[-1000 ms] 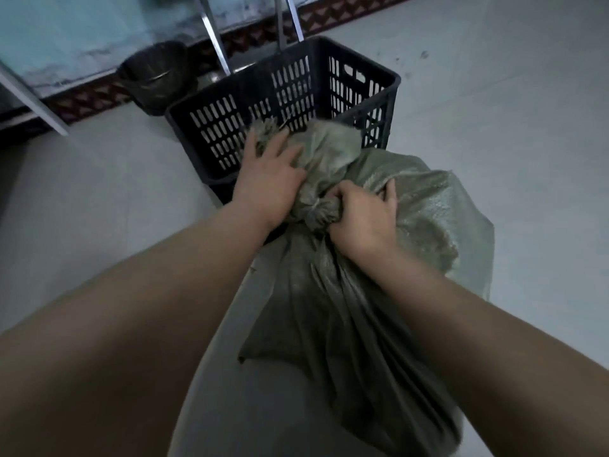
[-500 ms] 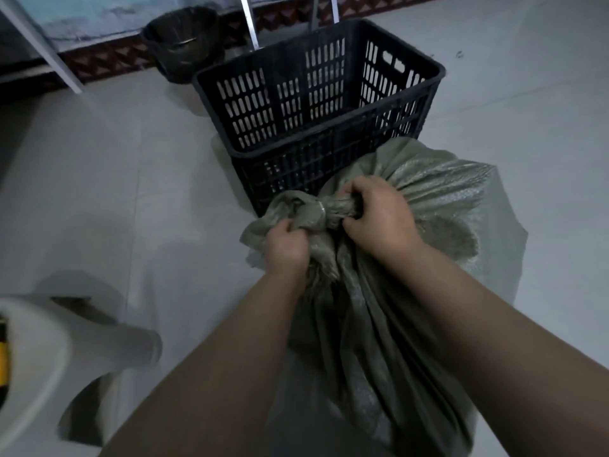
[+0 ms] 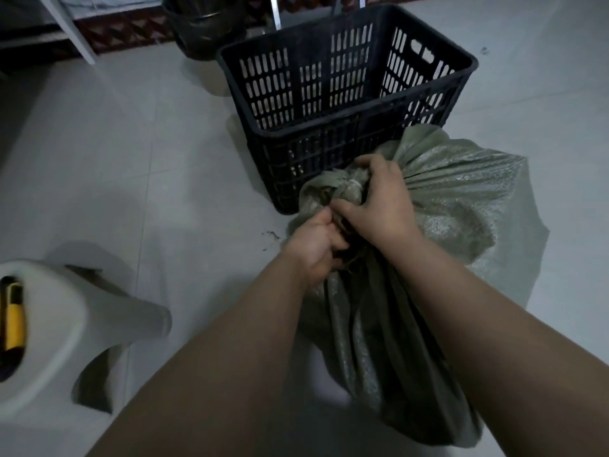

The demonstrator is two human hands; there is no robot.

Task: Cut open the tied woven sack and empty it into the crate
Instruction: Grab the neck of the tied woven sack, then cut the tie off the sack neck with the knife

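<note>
A grey-green woven sack (image 3: 461,206) stands on the pale tiled floor, leaning against the near wall of a black slotted plastic crate (image 3: 346,94). Its neck (image 3: 333,189) is bunched and bound with a pale tie. My right hand (image 3: 382,206) clamps the neck just below the tie. My left hand (image 3: 316,245) grips the gathered fabric lower down, where dark stringy material shows at the fingers. The crate looks empty inside.
A white plastic stool (image 3: 62,324) stands at the left, with a yellow utility knife (image 3: 13,321) on its seat. A dark bin with a liner (image 3: 204,24) sits behind the crate. Metal legs (image 3: 275,11) and a white post (image 3: 69,31) rise at the back wall.
The sack has come down from the crate's rim to the floor in front of it. My left hand shifted from the sack's top to below the neck. The stool and knife came into view.
</note>
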